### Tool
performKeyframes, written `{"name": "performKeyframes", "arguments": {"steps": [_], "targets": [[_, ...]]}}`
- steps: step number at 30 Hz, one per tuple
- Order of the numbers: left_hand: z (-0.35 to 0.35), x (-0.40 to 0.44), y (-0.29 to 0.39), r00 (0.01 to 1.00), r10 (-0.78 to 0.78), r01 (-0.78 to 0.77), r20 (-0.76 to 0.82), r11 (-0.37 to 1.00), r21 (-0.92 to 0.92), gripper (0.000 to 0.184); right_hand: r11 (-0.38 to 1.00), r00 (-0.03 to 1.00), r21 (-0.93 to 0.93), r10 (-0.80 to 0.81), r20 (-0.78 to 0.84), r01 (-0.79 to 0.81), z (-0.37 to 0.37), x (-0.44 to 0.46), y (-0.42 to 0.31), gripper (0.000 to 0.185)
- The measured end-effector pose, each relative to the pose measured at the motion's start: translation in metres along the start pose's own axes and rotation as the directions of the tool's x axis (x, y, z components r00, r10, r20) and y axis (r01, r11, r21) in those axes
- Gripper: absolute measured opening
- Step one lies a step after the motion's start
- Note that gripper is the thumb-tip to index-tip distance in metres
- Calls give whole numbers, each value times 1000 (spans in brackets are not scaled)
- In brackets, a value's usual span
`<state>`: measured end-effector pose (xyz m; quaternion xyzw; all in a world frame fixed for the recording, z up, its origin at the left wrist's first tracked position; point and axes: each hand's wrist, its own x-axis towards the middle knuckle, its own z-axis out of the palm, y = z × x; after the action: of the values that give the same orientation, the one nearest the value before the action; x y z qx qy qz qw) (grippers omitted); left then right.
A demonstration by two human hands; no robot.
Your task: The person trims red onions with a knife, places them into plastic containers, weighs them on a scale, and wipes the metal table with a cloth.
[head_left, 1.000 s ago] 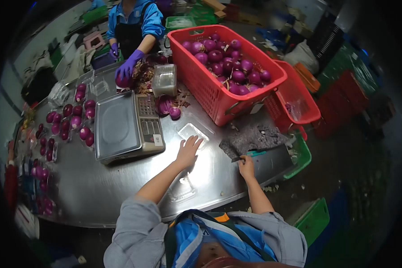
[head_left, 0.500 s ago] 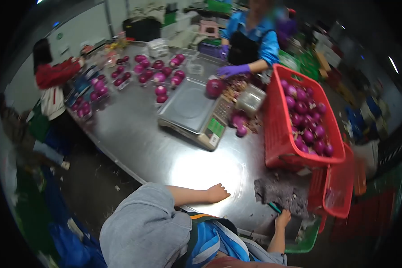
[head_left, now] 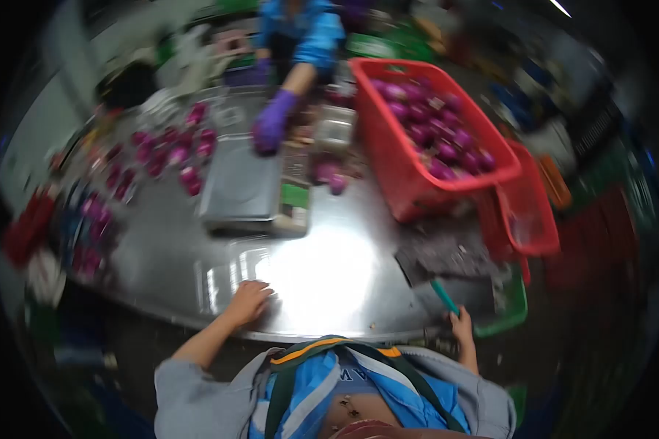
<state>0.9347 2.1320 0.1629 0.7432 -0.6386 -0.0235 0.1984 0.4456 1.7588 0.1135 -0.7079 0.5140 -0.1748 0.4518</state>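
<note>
My left hand (head_left: 249,301) is low over the near edge of the metal table, at the front edge of a clear plastic tray (head_left: 249,262); its blurred fingers look loosely bent and apart, with nothing seen in them. Another clear tray (head_left: 211,287) lies just to the left. At the table's right corner my right hand (head_left: 461,323) is closed round the lower end of a slim teal tool (head_left: 444,297). The tool's upper end reaches a dark, crumpled mat or cloth (head_left: 446,256).
A scale (head_left: 243,179) stands mid-table, with a co-worker's purple-gloved hand (head_left: 273,123) over it. Red onions in trays (head_left: 177,154) fill the left. A red basket of onions (head_left: 391,157) stands right, beside another red basket (head_left: 527,212) and a green bin (head_left: 516,311).
The view has swung left, then back. The clear trays now lie in front of the scale, no longer to its right, with my left hand beside them. The teal tool is now in my right hand.
</note>
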Motion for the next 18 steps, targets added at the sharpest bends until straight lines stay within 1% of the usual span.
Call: {"name": "performKeyframes", "arguments": {"steps": [1,2,3,4,5,7,9,11,13,15,16,17,18], "targets": [[2,6,-7,998,22,-25,-65,999,-47,28,954,1000,299,19,13,-22,-5,-7,12,23],[5,20,-13,994,102,-105,-37,992,-76,28,894,999,445,44,17,-47,-13,-28,-12,27],[7,33,-16,996,36,-44,-79,994,-98,27,814,998,579,46,30,-55,-11,-46,-41,31],[9,48,-15,992,-42,28,-122,992,-120,26,807,1000,590,-1,25,-14,-9,-55,-51,36],[4,72,-5,994,1,-16,-111,991,-132,26,800,998,600,-59,29,30,-4,-59,-59,40],[-15,137,27,933,88,-155,-350,974,-167,24,750,993,662,-76,89,-2,9,-55,-78,39],[-27,199,50,902,132,-238,-411,947,-217,24,611,994,784,58,94,-109,29,-45,-100,34],[-37,263,74,839,213,-359,-501,908,-214,26,686,987,710,111,117,-161,42,-29,-99,30],[-42,325,98,837,203,-377,-508,887,-267,31,645,956,706,180,230,-291,52,-17,-81,29],[-42,392,123,867,168,-354,-469,870,-343,34,622,934,698,204,293,-355,59,-7,-62,33],[-30,430,123,837,237,-404,-494,876,-264,38,593,923,708,209,325,-383,59,-2,-56,36],[-40,458,142,958,115,-212,-263,901,-378,44,571,907,709,204,367,-415,55,4,-53,40],[-30,493,138,946,256,-302,-200,921,-247,54,510,904,751,165,393,-420,50,13,-47,41]]}}
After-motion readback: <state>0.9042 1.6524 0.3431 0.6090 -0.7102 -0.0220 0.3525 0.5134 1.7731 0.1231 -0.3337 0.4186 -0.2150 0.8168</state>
